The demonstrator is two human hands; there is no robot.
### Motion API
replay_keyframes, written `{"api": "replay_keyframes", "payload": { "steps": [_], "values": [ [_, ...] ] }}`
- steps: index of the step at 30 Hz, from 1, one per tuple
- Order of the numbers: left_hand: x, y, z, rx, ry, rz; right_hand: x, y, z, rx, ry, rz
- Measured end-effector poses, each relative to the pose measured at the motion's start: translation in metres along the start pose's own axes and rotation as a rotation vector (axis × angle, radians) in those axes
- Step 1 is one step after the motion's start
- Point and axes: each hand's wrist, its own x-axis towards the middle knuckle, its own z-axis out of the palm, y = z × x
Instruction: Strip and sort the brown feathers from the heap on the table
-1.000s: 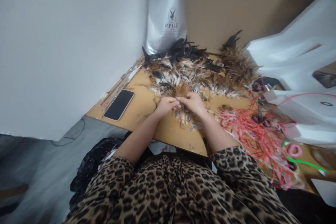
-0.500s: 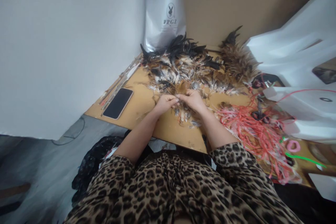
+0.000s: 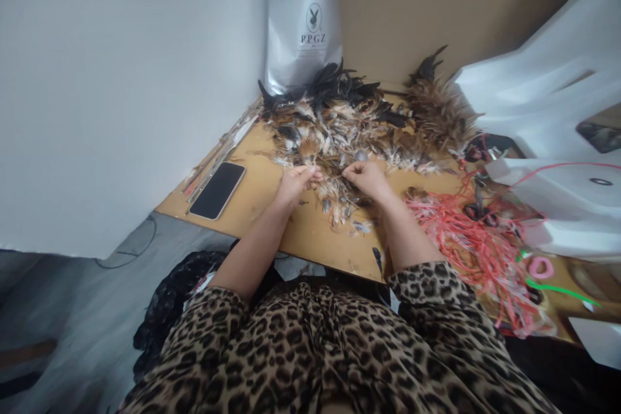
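Head view: a phone (image 3: pixel 217 190) lies left on the table (image 3: pixel 301 236), red ribbon strands (image 3: pixel 466 239) tangle right, a silver bag (image 3: pixel 303 19) stands behind. Slightly apart, the left hand (image 3: pixel 295 182) and right hand (image 3: pixel 369 178) pinch narrow-curled fingers on feathers (image 3: pixel 339 123) at the pile's near edge

Leopard-print top (image 3: pixel 310 349), sleeves (image 3: pixel 427 291) perhaps elbow-length, bare forearms (image 3: pixel 257 246)

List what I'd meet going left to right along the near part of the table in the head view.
black phone → left hand → loose feathers between the hands → right hand → tangle of red strings → pink ring
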Motion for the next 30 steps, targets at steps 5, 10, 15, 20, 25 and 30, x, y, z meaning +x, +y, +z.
{"api": "replay_keyframes", "payload": {
  "steps": [5,10,15,20,25,30],
  "values": [
    [0.0,-0.001,0.0,0.106,-0.023,-0.002,-0.005,-0.012,-0.008,0.192,-0.079,-0.029],
    [-0.003,0.001,-0.001,0.099,-0.14,-0.053,-0.007,-0.018,-0.012,0.208,-0.068,-0.09],
    [-0.008,0.007,-0.001,-0.048,-0.251,-0.205,-0.007,-0.018,-0.01,0.186,-0.052,-0.171],
    [-0.009,0.007,-0.001,-0.158,-0.28,-0.286,-0.008,-0.02,-0.005,0.24,-0.034,-0.241],
    [-0.004,0.004,-0.001,-0.111,-0.187,-0.092,-0.007,-0.024,0.0,0.331,0.205,-0.152],
    [-0.004,0.005,0.003,0.024,-0.101,0.052,-0.009,-0.026,0.009,0.395,0.185,-0.058]
  ]
}}
